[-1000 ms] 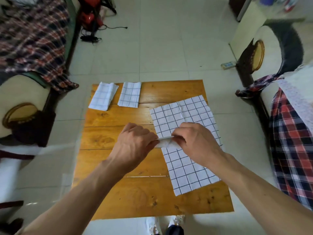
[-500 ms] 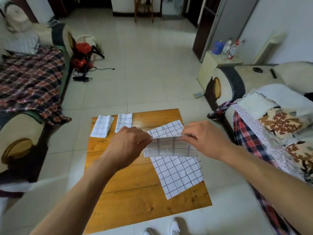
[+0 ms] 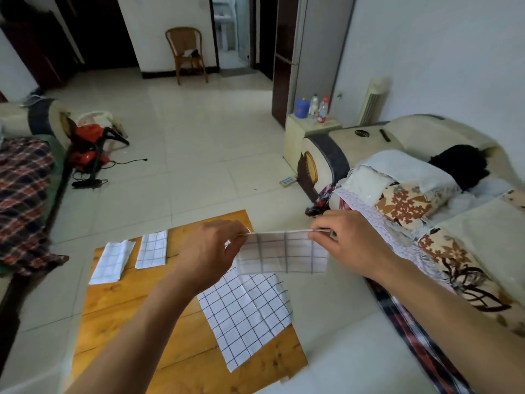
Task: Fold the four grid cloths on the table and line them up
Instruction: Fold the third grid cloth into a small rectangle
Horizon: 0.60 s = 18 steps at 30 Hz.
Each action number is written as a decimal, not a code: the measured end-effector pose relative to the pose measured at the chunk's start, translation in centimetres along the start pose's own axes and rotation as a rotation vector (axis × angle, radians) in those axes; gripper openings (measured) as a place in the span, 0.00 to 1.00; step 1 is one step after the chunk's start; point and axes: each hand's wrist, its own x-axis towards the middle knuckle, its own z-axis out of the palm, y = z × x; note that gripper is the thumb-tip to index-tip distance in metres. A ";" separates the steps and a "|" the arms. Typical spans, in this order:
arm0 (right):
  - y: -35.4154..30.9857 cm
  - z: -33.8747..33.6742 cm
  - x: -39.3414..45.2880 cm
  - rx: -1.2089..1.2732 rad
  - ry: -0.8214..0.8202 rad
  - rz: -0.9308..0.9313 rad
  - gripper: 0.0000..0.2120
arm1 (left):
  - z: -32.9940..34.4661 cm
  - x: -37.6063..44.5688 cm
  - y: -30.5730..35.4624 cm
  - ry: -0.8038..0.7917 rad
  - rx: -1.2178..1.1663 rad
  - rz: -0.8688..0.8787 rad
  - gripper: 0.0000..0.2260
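Third cloth in the air, half folded

Left hand (image 3: 211, 251) and right hand (image 3: 338, 237) pinch the held cloth (image 3: 284, 254) taut above the table (image 3: 119, 308); one flat cloth (image 3: 244, 311) lies beneath, two folded cloths (image 3: 112, 261) wait at the far left corner.

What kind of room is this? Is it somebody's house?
It looks like a living room in a home. There is a sofa with patterned covers, a low wooden table on a tiled floor, and a wicker chair by a doorway.
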 end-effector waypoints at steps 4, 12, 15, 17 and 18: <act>7.5 -3.2 -2.8 0.076 0.051 0.039 0.05 | 5.1 4.1 6.2 0.022 0.049 0.011 0.05; 20.8 -11.1 -8.0 0.168 0.014 0.122 0.05 | 15.7 12.2 17.9 -0.024 0.034 0.022 0.05; 24.3 -12.7 -7.6 0.118 -0.009 0.090 0.05 | 17.8 14.4 19.5 -0.071 0.031 0.019 0.04; 26.1 -13.2 -7.0 0.093 -0.026 0.072 0.05 | 18.8 15.9 19.9 -0.103 0.029 0.033 0.04; 26.8 -13.3 -6.6 0.078 -0.034 0.067 0.05 | 19.3 16.5 19.9 -0.116 0.037 0.041 0.04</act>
